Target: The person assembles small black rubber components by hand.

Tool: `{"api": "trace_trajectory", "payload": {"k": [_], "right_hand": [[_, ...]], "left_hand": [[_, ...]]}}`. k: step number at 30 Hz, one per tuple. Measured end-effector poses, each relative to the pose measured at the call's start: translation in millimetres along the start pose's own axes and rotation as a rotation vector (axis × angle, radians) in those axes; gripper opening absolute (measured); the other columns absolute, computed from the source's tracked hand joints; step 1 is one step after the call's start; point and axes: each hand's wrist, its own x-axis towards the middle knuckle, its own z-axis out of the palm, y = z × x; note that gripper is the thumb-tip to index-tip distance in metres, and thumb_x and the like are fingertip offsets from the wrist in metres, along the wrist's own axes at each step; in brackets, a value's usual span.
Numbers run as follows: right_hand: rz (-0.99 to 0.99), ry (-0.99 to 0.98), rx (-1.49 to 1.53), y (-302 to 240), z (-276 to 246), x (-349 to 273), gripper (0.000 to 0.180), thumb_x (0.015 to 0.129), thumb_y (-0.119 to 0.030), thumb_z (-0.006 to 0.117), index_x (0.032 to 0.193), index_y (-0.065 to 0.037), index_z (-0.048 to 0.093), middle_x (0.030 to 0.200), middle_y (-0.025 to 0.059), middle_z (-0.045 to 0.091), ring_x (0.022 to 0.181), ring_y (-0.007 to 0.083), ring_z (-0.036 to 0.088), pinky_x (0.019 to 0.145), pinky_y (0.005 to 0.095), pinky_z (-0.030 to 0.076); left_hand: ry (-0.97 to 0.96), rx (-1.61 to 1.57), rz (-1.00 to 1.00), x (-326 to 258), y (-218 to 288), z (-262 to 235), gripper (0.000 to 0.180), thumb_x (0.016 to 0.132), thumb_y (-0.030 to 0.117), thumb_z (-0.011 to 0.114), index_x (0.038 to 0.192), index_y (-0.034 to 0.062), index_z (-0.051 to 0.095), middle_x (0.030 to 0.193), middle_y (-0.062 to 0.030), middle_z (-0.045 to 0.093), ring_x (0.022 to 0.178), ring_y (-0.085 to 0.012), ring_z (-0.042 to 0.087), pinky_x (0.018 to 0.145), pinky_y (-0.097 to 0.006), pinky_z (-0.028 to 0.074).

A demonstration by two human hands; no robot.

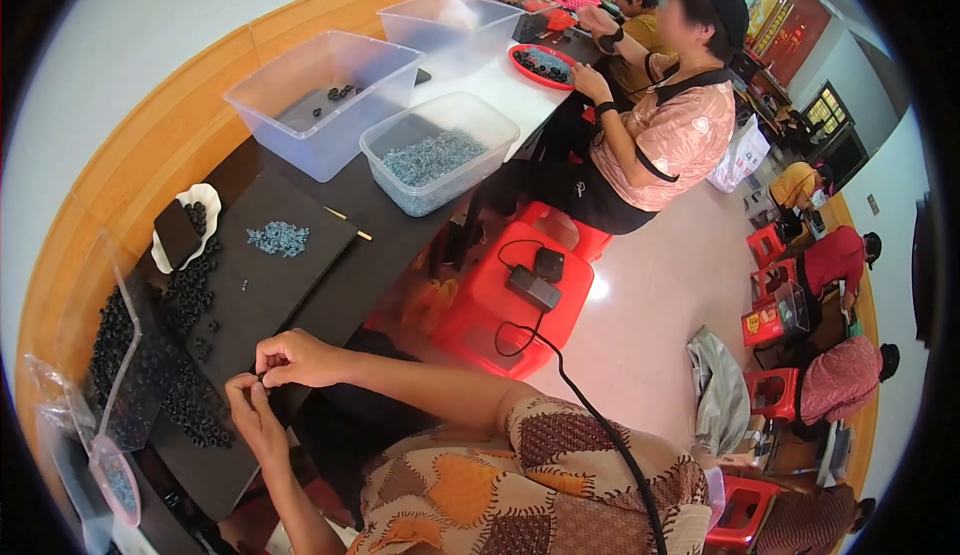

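Observation:
My left hand [258, 421] and my right hand [300, 359] meet at the near edge of the black table. Between their closed fingertips is a small black part [262, 378], mostly covered by the fingers; it resembles the loose black rings. A heap of black ring-shaped parts [190, 395] spreads along the table to the left of my hands. Beyond them, a small pile of pale blue, bead-like pieces [279, 239] lies on a dark board [262, 285]. A white scalloped dish [208, 195] holds more black rings and a dark flat block [178, 235].
A clear tub [440, 155] of blue pieces stands beside a larger clear bin [320, 105] with a few black parts. A thin stick [350, 224] lies on the board's far edge. Right of the table is a red stool [520, 285] with black adapters. A co-worker [665, 135] sits further along.

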Motion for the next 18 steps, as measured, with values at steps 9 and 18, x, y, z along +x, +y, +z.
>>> {"api": "trace_trajectory", "payload": {"k": [9,18], "right_hand": [[-0.037,0.037,-0.012,-0.6,0.9,-3.8,0.01,0.083,-0.007,0.07,0.087,0.001,0.065,0.074,0.0042,0.068,0.068,0.0082,0.062,0.062,0.0254,0.049],[-0.102,0.063,0.073,11.2,7.6,-3.9,0.011,0.078,-0.002,0.071,0.084,0.003,0.062,0.075,0.0088,0.07,0.07,0.0121,0.067,0.061,0.0274,0.051]], "left_hand": [[0.001,-0.17,-0.027,-1.9,-7.1,3.3,0.005,0.098,0.007,0.049,0.098,0.0018,0.049,0.093,-0.005,0.051,0.079,-0.0119,0.048,0.074,-0.025,0.042],[0.003,-0.175,-0.006,-2.1,-24.8,1.5,0.008,0.101,0.011,0.049,0.1,0.0036,0.05,0.092,-0.0014,0.05,0.081,-0.0096,0.046,0.076,-0.024,0.041]]}}
